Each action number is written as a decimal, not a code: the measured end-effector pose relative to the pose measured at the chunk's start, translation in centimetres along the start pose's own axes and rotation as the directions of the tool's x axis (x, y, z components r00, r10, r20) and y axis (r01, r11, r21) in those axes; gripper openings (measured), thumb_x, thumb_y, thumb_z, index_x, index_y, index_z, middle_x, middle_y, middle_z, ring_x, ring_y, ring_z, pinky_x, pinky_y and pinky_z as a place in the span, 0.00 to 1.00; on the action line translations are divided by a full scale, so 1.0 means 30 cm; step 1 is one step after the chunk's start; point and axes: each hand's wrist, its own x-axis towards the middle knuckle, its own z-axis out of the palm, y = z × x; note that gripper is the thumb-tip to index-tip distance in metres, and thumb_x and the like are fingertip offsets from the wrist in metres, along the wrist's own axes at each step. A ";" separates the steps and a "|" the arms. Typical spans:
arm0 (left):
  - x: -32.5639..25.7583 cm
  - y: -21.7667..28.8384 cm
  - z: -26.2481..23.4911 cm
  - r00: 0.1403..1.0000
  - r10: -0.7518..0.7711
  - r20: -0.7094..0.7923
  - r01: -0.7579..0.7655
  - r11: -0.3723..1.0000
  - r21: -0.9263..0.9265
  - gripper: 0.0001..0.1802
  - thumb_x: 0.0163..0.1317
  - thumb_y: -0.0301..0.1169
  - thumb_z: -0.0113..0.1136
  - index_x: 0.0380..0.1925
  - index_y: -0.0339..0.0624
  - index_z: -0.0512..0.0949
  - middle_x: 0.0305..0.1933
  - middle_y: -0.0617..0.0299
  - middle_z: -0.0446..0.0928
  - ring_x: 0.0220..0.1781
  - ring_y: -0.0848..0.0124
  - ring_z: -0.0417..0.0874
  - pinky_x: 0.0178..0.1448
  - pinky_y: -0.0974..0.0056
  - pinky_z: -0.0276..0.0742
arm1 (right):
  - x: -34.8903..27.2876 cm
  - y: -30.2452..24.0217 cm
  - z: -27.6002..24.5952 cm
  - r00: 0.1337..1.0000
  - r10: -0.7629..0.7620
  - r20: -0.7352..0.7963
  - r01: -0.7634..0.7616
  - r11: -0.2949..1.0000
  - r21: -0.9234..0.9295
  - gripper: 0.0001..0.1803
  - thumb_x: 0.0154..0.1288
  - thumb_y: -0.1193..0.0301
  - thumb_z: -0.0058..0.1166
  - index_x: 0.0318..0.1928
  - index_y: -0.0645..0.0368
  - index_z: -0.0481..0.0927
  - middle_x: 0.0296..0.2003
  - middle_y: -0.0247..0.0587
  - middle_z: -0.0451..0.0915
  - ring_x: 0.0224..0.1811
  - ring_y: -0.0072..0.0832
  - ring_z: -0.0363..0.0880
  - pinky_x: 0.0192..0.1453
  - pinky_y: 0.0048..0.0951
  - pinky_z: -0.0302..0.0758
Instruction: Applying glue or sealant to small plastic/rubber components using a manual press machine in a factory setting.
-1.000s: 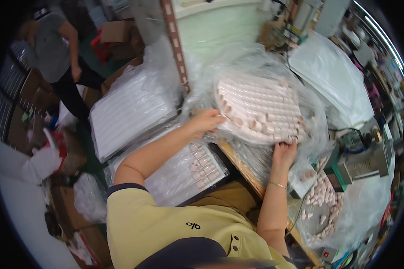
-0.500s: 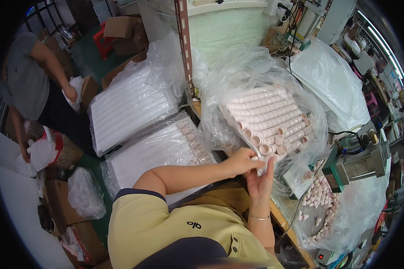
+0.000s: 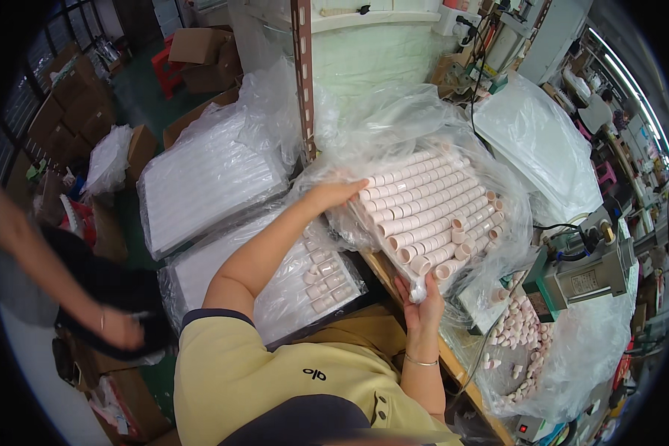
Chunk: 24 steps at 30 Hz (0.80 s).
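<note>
The tray (image 3: 377, 232) with pink rings (image 3: 429, 210) is located at the table (image 3: 464, 377), though whether its underside is supported there cannot be told; its near corner is grasped by the right grip (image 3: 422, 303), while its left edge is touched by the left grip (image 3: 340, 194), whose closing cannot be seen. It is judged light and fairly stiff, but its smooth pieces could roll, so opposite edges should be held level. The glossy, hollow rows are surrounded by thin, wrinkled plastic film (image 3: 416, 111).

A bench machine (image 3: 581, 279), cartons (image 3: 198, 46) and heaped pink parts (image 3: 522, 325) mark a workshop.
</note>
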 end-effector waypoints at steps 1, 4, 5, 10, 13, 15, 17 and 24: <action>0.044 -0.016 -0.014 0.998 -0.051 -0.036 0.055 0.989 0.135 0.30 0.55 0.57 0.59 0.38 0.39 0.81 0.35 0.54 0.81 0.37 0.66 0.81 0.43 0.64 0.75 | -0.006 -0.007 -0.008 1.000 0.000 0.001 0.000 1.000 -0.003 0.20 0.69 0.64 0.44 0.56 0.62 0.68 0.49 0.49 0.77 0.48 0.47 0.78 0.54 0.50 0.75; 0.098 -0.014 -0.012 0.993 0.048 -0.104 -0.022 0.971 0.240 0.36 0.54 0.59 0.60 0.47 0.36 0.78 0.48 0.48 0.77 0.53 0.59 0.75 0.58 0.60 0.68 | -0.025 -0.025 -0.022 1.000 -0.019 0.006 0.019 0.999 -0.030 0.19 0.68 0.65 0.46 0.55 0.62 0.69 0.48 0.48 0.77 0.48 0.44 0.78 0.52 0.48 0.78; 0.109 -0.004 -0.005 0.972 0.188 -0.142 -0.155 0.964 0.217 0.39 0.53 0.59 0.60 0.51 0.35 0.75 0.55 0.46 0.74 0.61 0.57 0.70 0.65 0.59 0.62 | -0.030 -0.029 -0.022 1.000 -0.016 0.000 0.016 0.999 -0.035 0.18 0.67 0.66 0.47 0.54 0.62 0.69 0.47 0.47 0.77 0.47 0.43 0.78 0.52 0.47 0.79; 0.418 -0.108 0.046 0.998 0.004 0.059 -0.015 0.984 0.177 0.39 0.55 0.61 0.55 0.56 0.42 0.72 0.53 0.49 0.75 0.54 0.58 0.75 0.59 0.61 0.66 | -0.031 -0.033 0.000 1.000 0.003 -0.026 -0.003 1.000 0.003 0.18 0.67 0.66 0.48 0.54 0.62 0.70 0.47 0.45 0.78 0.47 0.40 0.79 0.51 0.47 0.79; 0.519 -0.080 0.130 0.979 -0.098 0.179 0.039 0.950 0.309 0.37 0.54 0.60 0.56 0.54 0.41 0.74 0.46 0.51 0.79 0.46 0.60 0.79 0.51 0.61 0.71 | -0.049 -0.042 -0.010 0.999 -0.001 -0.047 0.000 1.000 -0.003 0.20 0.67 0.65 0.51 0.55 0.60 0.69 0.50 0.40 0.75 0.51 0.36 0.76 0.50 0.41 0.79; 0.536 -0.037 0.119 0.969 -0.098 0.229 0.015 0.941 0.338 0.37 0.55 0.60 0.56 0.54 0.41 0.74 0.44 0.52 0.79 0.44 0.61 0.79 0.50 0.61 0.71 | -0.066 -0.038 0.005 0.997 -0.070 -0.033 0.072 0.995 0.067 0.19 0.69 0.64 0.47 0.56 0.60 0.69 0.52 0.39 0.75 0.53 0.33 0.76 0.54 0.35 0.76; 0.548 -0.008 0.077 0.958 -0.099 0.271 -0.006 0.932 0.363 0.36 0.55 0.60 0.56 0.53 0.41 0.74 0.43 0.52 0.79 0.43 0.61 0.79 0.49 0.62 0.71 | -0.083 -0.032 -0.004 0.994 -0.071 -0.079 0.074 0.997 0.036 0.21 0.70 0.62 0.46 0.58 0.59 0.68 0.53 0.36 0.75 0.54 0.30 0.74 0.57 0.33 0.73; 0.545 0.042 -0.026 0.952 -0.090 0.292 -0.047 0.901 0.431 0.35 0.55 0.59 0.56 0.50 0.41 0.75 0.38 0.54 0.79 0.37 0.63 0.78 0.44 0.62 0.71 | -0.073 -0.027 0.005 0.932 -0.355 0.074 0.362 0.922 -0.138 0.30 0.67 0.76 0.49 0.67 0.60 0.54 0.62 0.43 0.63 0.63 0.31 0.62 0.66 0.33 0.61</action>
